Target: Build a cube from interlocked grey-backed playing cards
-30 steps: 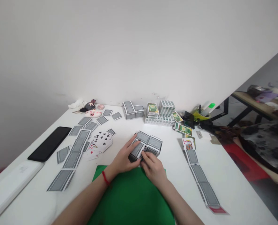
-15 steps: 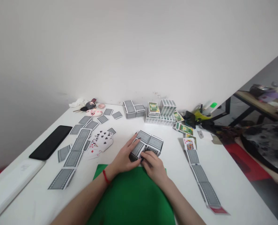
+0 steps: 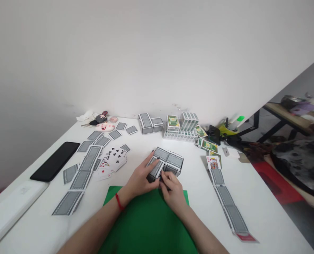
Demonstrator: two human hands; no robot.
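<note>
A boxy block of folded playing cards (image 3: 174, 159), grey patterned backs outward, sits on the table just beyond a green mat (image 3: 149, 218). My left hand (image 3: 140, 178), a red cord at its wrist, grips the block's left side, fingers over the top and thumb at the near edge. With curled fingers pinched together, my right hand (image 3: 173, 188) works at the block's near side, beside a dark gap. Whatever is between those fingertips is hidden. Behind stands a second folded-card block (image 3: 147, 121).
Loose face-up cards (image 3: 116, 155) and a chain of folded cards (image 3: 86, 171) lie left, near a black phone (image 3: 55, 160) and a white box (image 3: 16, 208). Stacked card boxes (image 3: 182, 130) stand at the wall. Another card chain (image 3: 228, 199) runs along the right.
My right hand's fingers have curled in more tightly at the block's near side. My left hand keeps its hold, and the block stays in place.
</note>
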